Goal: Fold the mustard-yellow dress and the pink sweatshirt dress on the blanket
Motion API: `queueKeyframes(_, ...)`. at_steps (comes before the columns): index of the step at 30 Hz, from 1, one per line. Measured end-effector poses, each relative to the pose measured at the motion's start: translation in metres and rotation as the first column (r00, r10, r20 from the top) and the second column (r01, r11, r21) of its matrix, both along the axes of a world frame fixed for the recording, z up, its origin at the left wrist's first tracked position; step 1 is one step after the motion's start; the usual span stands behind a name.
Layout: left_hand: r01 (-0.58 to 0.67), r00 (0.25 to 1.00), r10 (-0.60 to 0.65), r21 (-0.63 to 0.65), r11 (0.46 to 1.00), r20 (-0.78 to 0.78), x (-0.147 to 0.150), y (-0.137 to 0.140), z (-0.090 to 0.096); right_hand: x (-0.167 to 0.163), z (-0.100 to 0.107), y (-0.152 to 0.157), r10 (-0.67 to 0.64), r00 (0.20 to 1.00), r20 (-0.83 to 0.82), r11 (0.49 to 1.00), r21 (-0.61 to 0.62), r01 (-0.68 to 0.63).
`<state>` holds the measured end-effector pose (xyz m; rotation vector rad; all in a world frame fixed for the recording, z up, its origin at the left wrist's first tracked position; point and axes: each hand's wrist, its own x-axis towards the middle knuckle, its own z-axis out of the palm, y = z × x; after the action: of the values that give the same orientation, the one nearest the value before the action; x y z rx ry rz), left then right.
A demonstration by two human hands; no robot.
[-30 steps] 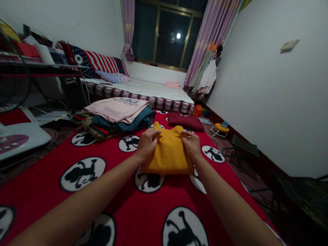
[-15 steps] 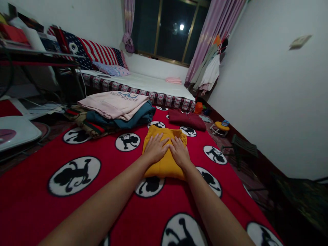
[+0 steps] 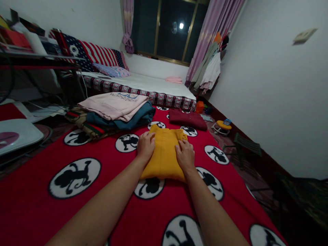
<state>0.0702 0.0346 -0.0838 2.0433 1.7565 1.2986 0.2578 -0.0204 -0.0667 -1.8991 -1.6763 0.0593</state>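
A folded yellow garment (image 3: 165,153) lies flat on the red blanket (image 3: 115,191), its ribbed trim showing at the far right corner. At the garment's left edge is my left hand (image 3: 145,146), thumb on top and fingers curled at the side. My right hand (image 3: 186,153) holds the opposite edge in much the same way, thumb towards the middle. The fingertips under the cloth are partly hidden. Beyond the yellow garment lies a folded maroon garment (image 3: 188,119). To the left sits a stack with a pale pink sweatshirt (image 3: 112,106) over a teal garment (image 3: 135,118).
A patterned brown cloth (image 3: 87,126) is beneath the stack. A bed (image 3: 153,83) stands under the window. Along the right wall are a small yellow stool (image 3: 222,125) and a dark folding stool (image 3: 247,145). A cluttered desk (image 3: 51,58) stands at left.
Both hands have moved apart, from the middle of the yellow garment out to its left and right edges. Their fingers have gone from spread flat to curled. The other clothes stay put.
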Motion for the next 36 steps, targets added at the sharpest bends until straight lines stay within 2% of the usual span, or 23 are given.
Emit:
queueKeyframes(4,0.104,0.992,-0.113,0.166,0.981,0.051,0.008,-0.005,0.007,-0.001,0.004,-0.003,-0.058,0.998,-0.015,0.99,0.127,0.059)
queueKeyframes(6,0.161,0.986,-0.167,0.183,0.97,0.017,0.012,-0.007,0.01,-0.001,0.004,-0.004,-0.124,0.992,-0.029,0.981,0.145,0.127)
queueKeyframes(7,0.151,0.989,-0.151,0.153,0.977,-0.01,0.013,-0.007,0.011,0.0,0.003,-0.004,-0.151,0.988,-0.031,0.981,0.114,0.154)
queueKeyframes(10,-0.026,0.997,0.024,-0.025,0.999,-0.079,0.013,-0.006,0.01,-0.001,0.001,-0.002,-0.229,0.972,-0.049,0.973,-0.012,0.229)
queueKeyframes(12,-0.134,0.986,0.121,-0.113,0.984,-0.118,0.011,-0.005,0.01,-0.001,0.0,0.0,-0.264,0.961,-0.082,0.965,-0.029,0.262)
queueKeyframes(14,-0.179,0.977,0.158,-0.145,0.973,-0.145,0.01,-0.006,0.012,-0.002,-0.001,0.002,-0.265,0.956,-0.126,0.964,-0.008,0.266)
queueKeyframes(17,-0.188,0.977,0.164,-0.182,0.965,-0.137,0.006,-0.007,0.018,-0.001,0.0,0.002,-0.23,0.96,-0.162,0.968,0.06,0.242)
queueKeyframes(19,-0.187,0.98,0.164,-0.249,0.95,-0.109,0.001,-0.006,0.023,0.0,0.002,0.001,-0.187,0.971,-0.147,0.966,0.154,0.21)
queueKeyframes(21,-0.178,0.984,0.157,-0.329,0.928,-0.089,-0.008,-0.001,0.027,0.0,0.004,-0.001,-0.085,0.99,-0.114,0.957,0.266,0.113)
queueKeyframes(23,-0.108,0.994,0.102,-0.436,0.893,-0.037,-0.019,0.004,0.031,-0.004,0.007,-0.003,0.064,0.992,-0.109,0.942,0.336,-0.024)
queueKeyframes(25,0.025,0.998,0.008,-0.558,0.829,0.057,-0.031,0.008,0.034,-0.01,0.011,-0.004,0.196,0.97,-0.143,0.932,0.336,-0.138)
queueKeyframes(28,0.2,0.978,-0.102,-0.671,0.714,0.183,-0.043,0.005,0.038,-0.024,0.022,-0.002,0.253,0.953,-0.169,0.95,0.231,-0.211)
queueKeyframes(30,0.256,0.964,-0.129,-0.696,0.671,0.231,-0.046,-0.003,0.04,-0.034,0.034,0.003,0.231,0.969,-0.093,0.97,0.095,-0.222)
queueKeyframes(32,0.301,0.952,-0.161,-0.707,0.639,0.26,-0.046,-0.015,0.042,-0.045,0.05,0.011,0.209,0.976,0.053,0.975,-0.094,-0.204)
queueKeyframes(34,0.313,0.95,-0.217,-0.691,0.652,0.225,-0.044,-0.03,0.044,-0.059,0.067,0.022,0.23,0.95,0.21,0.949,-0.266,-0.17)
queueKeyframes(36,0.298,0.951,-0.281,-0.644,0.704,0.132,-0.042,-0.047,0.045,-0.075,0.081,0.034,0.285,0.906,0.314,0.914,-0.375,-0.157)
